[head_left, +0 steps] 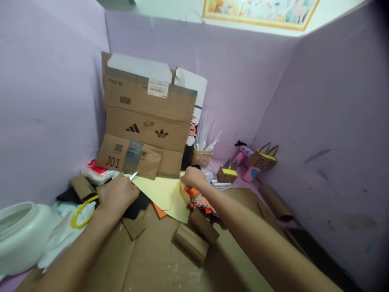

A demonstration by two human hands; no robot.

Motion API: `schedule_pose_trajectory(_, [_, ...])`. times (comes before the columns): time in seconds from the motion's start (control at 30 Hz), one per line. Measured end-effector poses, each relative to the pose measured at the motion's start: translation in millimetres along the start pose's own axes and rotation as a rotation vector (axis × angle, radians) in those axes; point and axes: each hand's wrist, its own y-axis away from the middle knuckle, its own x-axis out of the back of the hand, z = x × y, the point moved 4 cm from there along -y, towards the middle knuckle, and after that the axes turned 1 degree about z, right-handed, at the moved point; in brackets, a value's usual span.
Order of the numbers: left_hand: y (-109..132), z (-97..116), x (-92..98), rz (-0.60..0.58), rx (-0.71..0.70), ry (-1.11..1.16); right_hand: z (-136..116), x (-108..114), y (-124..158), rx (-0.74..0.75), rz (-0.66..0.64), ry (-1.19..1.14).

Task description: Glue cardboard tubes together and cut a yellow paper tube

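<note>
My left hand (118, 194) is closed round yellow-handled scissors (82, 211); their metal tip (133, 176) pokes out past my knuckles at the edge of a pale yellow paper sheet (162, 192). My right hand (193, 177) is closed on the far right edge of that same sheet, lifting and curling it. Under the sheet lie orange paper (159, 211) and a patterned scrap (200, 201). Both forearms reach in from the bottom of the view over flat brown cardboard (152, 259).
A flattened shoe-brand cardboard box (146, 121) leans on the purple back wall. A cup of pens (202, 156) stands beside it, small cardboard craft figures (258, 160) to the right. Cardboard rolls (191, 242) lie near my right arm. A white tub (21, 235) sits far left.
</note>
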Motion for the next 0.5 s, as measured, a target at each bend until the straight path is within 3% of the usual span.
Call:
schedule_pose_trajectory(0.27, [17,36,-23.9,-0.031,-0.229,0.073,19,37,-3,-0.008,0.077,-0.242])
schedule_pose_trajectory(0.5, [19,50,-27.0,0.004,-0.463,0.129,25,19,-31,-0.064,-0.016,-0.549])
